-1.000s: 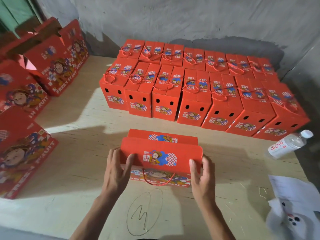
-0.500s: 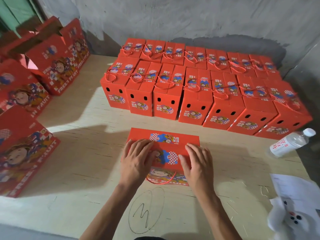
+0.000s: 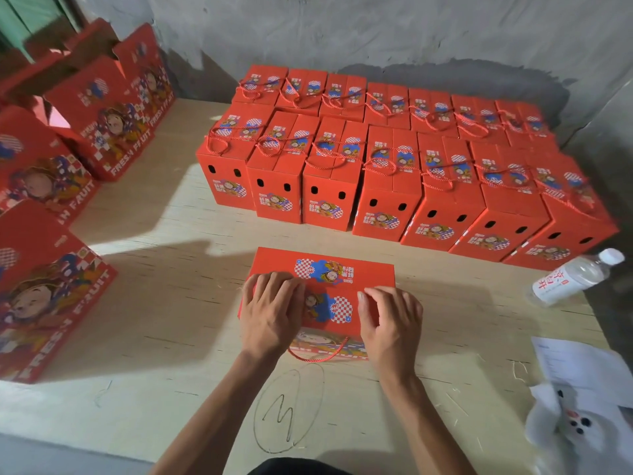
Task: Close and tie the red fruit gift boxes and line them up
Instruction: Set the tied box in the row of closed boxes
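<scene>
A pale plywood desk (image 3: 164, 303) fills the view, a pencilled oval with a squiggle (image 3: 287, 409) drawn near its front edge. Behind the far edge rises a rough grey plaster wall (image 3: 376, 32), stained dark towards the right. Bright light falls in patches across the desk's left half.

Dim room, bright sunlit patch on pale plywood tabletop (image 3: 164, 214), hard shadows across it; wide-angle bending at edges; slight softness, corners blurrier.

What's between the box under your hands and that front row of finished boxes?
Nothing: the head view shows bare wooden table between the box and the finished row.
</scene>
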Motion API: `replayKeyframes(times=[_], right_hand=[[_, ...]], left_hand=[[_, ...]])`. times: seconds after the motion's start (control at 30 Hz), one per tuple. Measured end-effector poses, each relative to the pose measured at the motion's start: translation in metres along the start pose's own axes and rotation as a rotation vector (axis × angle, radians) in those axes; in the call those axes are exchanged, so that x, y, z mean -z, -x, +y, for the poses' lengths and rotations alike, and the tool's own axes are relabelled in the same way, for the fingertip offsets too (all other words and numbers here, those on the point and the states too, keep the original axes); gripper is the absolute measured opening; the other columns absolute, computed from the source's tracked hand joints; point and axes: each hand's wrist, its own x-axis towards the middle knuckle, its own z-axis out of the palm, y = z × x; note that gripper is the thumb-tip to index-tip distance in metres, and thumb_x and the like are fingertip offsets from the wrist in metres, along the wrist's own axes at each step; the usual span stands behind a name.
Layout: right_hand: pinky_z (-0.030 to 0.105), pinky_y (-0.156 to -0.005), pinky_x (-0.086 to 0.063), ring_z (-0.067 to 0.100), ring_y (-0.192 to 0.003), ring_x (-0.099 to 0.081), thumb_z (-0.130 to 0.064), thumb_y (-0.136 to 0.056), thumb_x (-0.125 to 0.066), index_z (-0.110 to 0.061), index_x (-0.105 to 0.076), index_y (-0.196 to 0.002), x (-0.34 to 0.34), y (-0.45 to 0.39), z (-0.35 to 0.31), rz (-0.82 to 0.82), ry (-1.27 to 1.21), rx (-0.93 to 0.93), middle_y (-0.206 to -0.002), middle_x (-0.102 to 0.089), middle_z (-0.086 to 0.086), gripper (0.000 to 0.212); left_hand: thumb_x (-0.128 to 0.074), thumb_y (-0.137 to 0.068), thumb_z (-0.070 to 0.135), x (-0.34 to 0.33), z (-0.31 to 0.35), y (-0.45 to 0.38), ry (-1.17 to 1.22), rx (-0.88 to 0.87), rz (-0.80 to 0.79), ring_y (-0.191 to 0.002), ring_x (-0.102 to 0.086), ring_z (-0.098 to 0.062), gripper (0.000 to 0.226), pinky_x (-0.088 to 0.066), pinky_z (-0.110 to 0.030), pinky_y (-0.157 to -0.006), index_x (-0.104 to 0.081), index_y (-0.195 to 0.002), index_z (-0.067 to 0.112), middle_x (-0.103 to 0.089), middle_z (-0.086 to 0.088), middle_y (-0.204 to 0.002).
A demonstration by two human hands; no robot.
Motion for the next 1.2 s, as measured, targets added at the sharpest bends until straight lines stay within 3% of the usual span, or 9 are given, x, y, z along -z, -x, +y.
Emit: replayKeyframes(times=[0.33, 0.5, 0.73, 0.83, 0.9, 0.97, 1.07, 1.13, 1.2], right_hand=[[0.04, -0.069, -0.04, 0.026, -0.07, -0.049, -0.025, -0.093, -0.065, -0.012, -0.059, -0.07, -0.004, -0.038, -0.019, -0.175, 0.208, -0.111, -0.071, -0.055, 0.004, 0.027], [0.027, -0.056, -0.033, 0.022, -0.06, -0.051, -0.019, -0.094, -0.069, -0.009, -0.059, -0.065, -0.012, -0.054, -0.027, -0.247, 0.107, -0.086, -0.065, -0.057, 0.004, 0.033], [0.018, -0.048, -0.008, 0.011, -0.051, -0.032, -0.022, -0.095, -0.071, -0.013, -0.057, -0.059, -0.019, -0.063, -0.025, -0.326, 0.084, -0.052, -0.056, -0.051, -0.004, 0.039], [0.018, -0.048, -0.016, 0.015, -0.055, -0.043, -0.027, -0.098, -0.066, -0.014, -0.059, -0.064, -0.023, -0.061, -0.022, -0.327, 0.097, 0.015, -0.063, -0.055, -0.004, 0.037], [0.029, -0.059, -0.038, 0.02, -0.072, -0.053, -0.032, -0.101, -0.06, -0.014, -0.063, -0.075, -0.025, -0.059, -0.018, -0.321, 0.133, 0.045, -0.076, -0.059, -0.001, 0.032], [0.037, -0.085, -0.046, 0.023, -0.094, -0.056, -0.039, -0.104, -0.05, -0.014, -0.064, -0.096, -0.027, -0.059, -0.016, -0.335, 0.18, 0.012, -0.099, -0.063, 0.002, 0.03], [0.047, -0.118, -0.031, 0.028, -0.135, -0.049, -0.043, -0.106, -0.04, -0.011, -0.061, -0.128, -0.027, -0.06, -0.015, -0.424, 0.206, -0.026, -0.137, -0.061, 0.007, 0.045], [0.05, -0.123, -0.022, 0.028, -0.143, -0.043, -0.046, -0.107, -0.036, -0.011, -0.056, -0.139, -0.027, -0.061, -0.015, -0.523, 0.212, -0.036, -0.145, -0.058, 0.006, 0.052], [0.049, -0.121, -0.026, 0.026, -0.138, -0.048, -0.048, -0.107, -0.031, -0.016, -0.052, -0.143, -0.028, -0.065, -0.012, -0.603, 0.211, -0.021, -0.143, -0.06, 0.003, 0.053]], left_hand=[[-0.069, -0.094, 0.031, 0.001, 0.007, -0.028, -0.008, 0.182, -0.232, -0.078, -0.049, -0.024, 0.029, -0.041, -0.039, -0.079, -0.054, -0.073, 0.017, -0.058, 0.004, -0.079], [-0.055, -0.101, 0.029, -0.001, 0.011, -0.042, -0.078, 0.202, -0.417, -0.078, -0.05, -0.028, 0.029, -0.041, -0.045, -0.078, -0.054, -0.077, 0.014, -0.06, 0.0, -0.081], [-0.063, -0.097, 0.019, -0.01, 0.016, -0.047, -0.075, 0.077, -0.413, -0.07, -0.054, -0.028, 0.028, -0.044, -0.043, -0.063, -0.051, -0.072, 0.015, -0.058, -0.002, -0.073], [-0.063, -0.096, 0.021, -0.012, 0.014, -0.045, -0.089, 0.008, -0.384, -0.075, -0.054, -0.028, 0.021, -0.044, -0.041, -0.065, -0.051, -0.08, 0.016, -0.057, -0.002, -0.08], [-0.045, -0.104, 0.028, -0.015, 0.012, -0.042, -0.092, 0.078, -0.4, -0.096, -0.057, -0.028, 0.018, -0.044, -0.04, -0.082, -0.057, -0.099, 0.016, -0.062, -0.002, -0.103], [-0.029, -0.106, 0.033, -0.018, 0.012, -0.042, -0.084, 0.113, -0.459, -0.132, -0.05, -0.027, 0.04, -0.039, -0.045, -0.107, -0.057, -0.128, 0.013, -0.059, -0.005, -0.138], [-0.017, -0.106, 0.041, -0.018, 0.015, -0.046, -0.134, 0.138, -0.593, -0.154, -0.024, -0.021, 0.058, -0.019, -0.051, -0.122, -0.043, -0.152, 0.016, -0.038, -0.002, -0.162], [-0.016, -0.107, 0.043, -0.02, 0.012, -0.049, -0.14, 0.12, -0.673, -0.156, -0.018, -0.019, 0.058, -0.012, -0.053, -0.123, -0.035, -0.157, 0.02, -0.032, 0.002, -0.165], [-0.018, -0.105, 0.049, -0.021, 0.003, -0.055, -0.12, 0.089, -0.728, -0.154, -0.021, -0.018, 0.059, -0.01, -0.056, -0.123, -0.033, -0.157, 0.025, -0.035, 0.005, -0.163]])
